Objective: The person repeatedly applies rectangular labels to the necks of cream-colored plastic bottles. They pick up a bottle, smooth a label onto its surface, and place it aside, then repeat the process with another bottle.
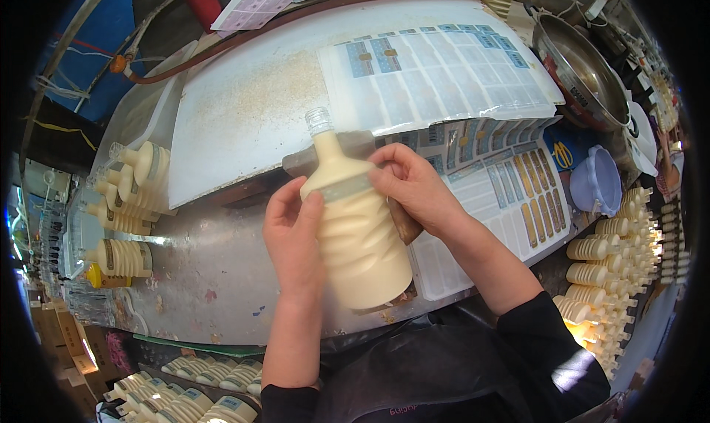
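A cream bottle [364, 249] with a ribbed body and a clear, threaded neck tilts in front of me over the metal table. A narrow translucent label strip [342, 189] lies across its shoulder. My left hand [294, 234] is closed at the strip's left end, its thumb pressed against the bottle. At the other end, my right hand [416, 186] pinches the strip between thumb and fingers. Behind and beneath the bottle shows part of a grey-brown support [299, 159]; the bottle hides most of it.
Label sheets [518, 190] cover the table's right side, with more on the white board [244, 120] behind. Cream bottles [122, 259] lie at the left, and many [595, 271] are stacked at the right. A purple bucket [596, 180] and a metal basin [580, 64] stand at right.
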Action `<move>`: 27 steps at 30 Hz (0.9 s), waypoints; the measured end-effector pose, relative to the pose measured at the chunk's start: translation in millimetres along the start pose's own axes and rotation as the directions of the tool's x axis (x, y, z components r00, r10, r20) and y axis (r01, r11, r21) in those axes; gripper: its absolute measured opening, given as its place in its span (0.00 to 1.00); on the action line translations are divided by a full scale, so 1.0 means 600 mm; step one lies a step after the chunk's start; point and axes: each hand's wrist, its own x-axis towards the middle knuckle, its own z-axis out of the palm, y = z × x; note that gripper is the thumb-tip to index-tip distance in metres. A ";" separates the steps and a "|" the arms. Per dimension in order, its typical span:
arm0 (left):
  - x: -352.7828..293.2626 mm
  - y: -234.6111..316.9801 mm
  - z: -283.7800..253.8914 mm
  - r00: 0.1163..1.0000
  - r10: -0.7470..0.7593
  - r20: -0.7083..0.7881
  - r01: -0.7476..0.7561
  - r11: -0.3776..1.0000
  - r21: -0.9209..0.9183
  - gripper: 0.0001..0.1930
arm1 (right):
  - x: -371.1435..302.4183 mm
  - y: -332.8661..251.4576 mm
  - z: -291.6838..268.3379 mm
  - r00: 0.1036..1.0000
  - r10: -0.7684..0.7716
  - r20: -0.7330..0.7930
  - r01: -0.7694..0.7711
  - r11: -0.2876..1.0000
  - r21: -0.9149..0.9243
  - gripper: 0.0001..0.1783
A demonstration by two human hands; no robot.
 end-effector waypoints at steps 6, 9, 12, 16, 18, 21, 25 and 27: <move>0.001 0.000 -0.004 1.000 -0.005 -0.005 0.005 1.000 0.011 0.17 | -0.008 -0.019 0.008 0.999 0.039 -0.016 -0.040 0.999 -0.018 0.13; 0.000 0.002 -0.002 1.000 -0.002 0.001 0.002 0.999 0.046 0.16 | 0.001 0.000 0.010 0.998 -0.049 -0.050 0.047 0.998 -0.041 0.12; 0.007 -0.009 -0.016 0.997 -0.080 -0.005 0.079 0.995 -0.064 0.12 | -0.011 -0.015 -0.001 1.000 0.025 0.004 -0.025 0.999 0.028 0.14; -0.006 -0.008 -0.026 0.999 -0.052 0.014 0.053 0.995 -0.090 0.16 | -0.021 -0.011 -0.024 0.995 0.090 0.052 -0.092 0.995 0.047 0.21; -0.015 -0.004 -0.026 0.996 -0.070 0.049 0.073 0.996 -0.052 0.20 | -0.029 -0.010 -0.018 0.993 0.096 0.074 -0.100 0.994 0.040 0.22; -0.030 -0.010 -0.018 0.994 0.049 0.099 -0.060 0.992 0.112 0.31 | -0.025 0.007 -0.010 0.997 0.068 0.048 -0.070 0.997 0.039 0.23; -0.053 -0.019 -0.022 0.987 0.050 0.152 -0.103 0.926 0.364 0.42 | -0.030 0.002 -0.016 0.989 0.125 0.082 -0.126 0.992 0.013 0.24; -0.054 -0.024 -0.021 0.980 0.069 0.188 -0.128 0.937 0.325 0.43 | -0.031 0.001 -0.014 0.989 0.121 0.083 -0.121 0.993 -0.003 0.25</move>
